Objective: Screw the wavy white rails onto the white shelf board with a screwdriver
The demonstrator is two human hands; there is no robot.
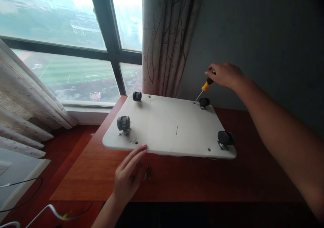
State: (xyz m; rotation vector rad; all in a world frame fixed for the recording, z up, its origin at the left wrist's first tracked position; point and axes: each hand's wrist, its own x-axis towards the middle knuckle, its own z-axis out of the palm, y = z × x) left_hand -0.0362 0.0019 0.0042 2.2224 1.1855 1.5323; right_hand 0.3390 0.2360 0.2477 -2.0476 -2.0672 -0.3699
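Observation:
A white board point(172, 126) lies flat on a reddish wooden table point(192, 180), with several black caster wheels standing up from its corners. My right hand point(225, 74) is closed round a yellow-and-black screwdriver point(207, 85). Its tip rests on the board beside the far right caster point(204, 102). My left hand point(129, 175) has its fingers stretched out, the fingertips touching the board's near edge. Other casters stand at the near right point(225, 138), near left point(124, 123) and far left point(137, 96).
A small dark metal part point(148, 172) lies on the table just right of my left hand. A patterned curtain point(167, 39) hangs behind the board, next to a large window point(71, 35). Cables point(50, 209) lie on the floor at lower left.

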